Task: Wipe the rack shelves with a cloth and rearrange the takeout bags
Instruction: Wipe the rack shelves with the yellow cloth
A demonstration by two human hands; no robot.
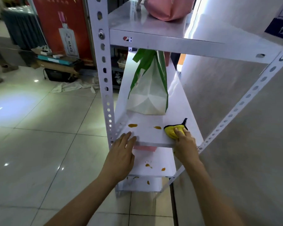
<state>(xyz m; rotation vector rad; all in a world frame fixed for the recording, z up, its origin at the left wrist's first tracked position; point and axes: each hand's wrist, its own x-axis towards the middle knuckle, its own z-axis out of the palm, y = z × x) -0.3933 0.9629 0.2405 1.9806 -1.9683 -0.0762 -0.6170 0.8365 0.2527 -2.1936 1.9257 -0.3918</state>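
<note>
Near the front right corner of the middle shelf [147,136], the right hand [185,142] presses a yellow cloth [171,130], fingers [178,132] curled over it. Two orange stains [132,125] remain there, and more mark the lower shelves [153,168], so wiping looks barely begun. Left hand [121,154] rests flat, fingers spread, on the front edge. Green-and-white takeout bag [149,95] stands behind, pink bag [167,8] above; contents hidden.

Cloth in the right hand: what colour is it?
Yellow with a dark edge; the cloth shows best in the head view, under the right hand.
</note>
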